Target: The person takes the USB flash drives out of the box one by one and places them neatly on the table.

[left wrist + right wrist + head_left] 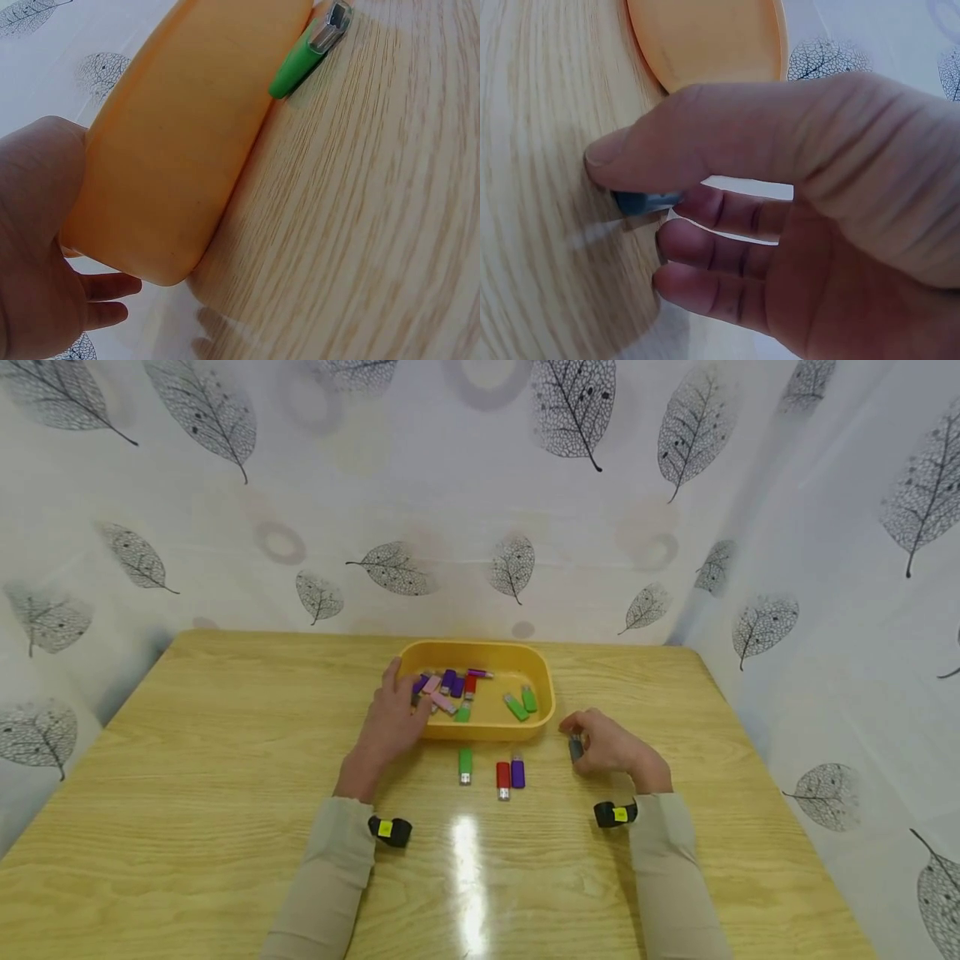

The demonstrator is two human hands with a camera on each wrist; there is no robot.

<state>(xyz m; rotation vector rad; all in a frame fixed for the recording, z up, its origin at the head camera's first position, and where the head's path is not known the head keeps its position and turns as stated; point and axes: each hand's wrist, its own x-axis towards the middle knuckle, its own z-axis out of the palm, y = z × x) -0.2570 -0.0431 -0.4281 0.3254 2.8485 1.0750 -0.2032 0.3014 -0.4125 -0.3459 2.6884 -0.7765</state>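
A yellow plastic tray (480, 732) holds several USB flash drives in purple, pink, red and green. My left hand (390, 717) grips the tray's left end, its thumb over the front rim and the other fingers round the outer side. To the right of the tray, my right hand (611, 747) pinches a dark grey USB flash drive (576, 748) between thumb and fingers, close over the table. The right wrist view shows that drive (634, 202) partly hidden behind the thumb.
In front of the tray, a green flash drive (466, 766), a red one (503, 781) and a purple one (518, 772) lie on the wooden table (225, 777). The red and purple drives lie side by side. A leaf-patterned white curtain (450, 510) hangs behind the table.
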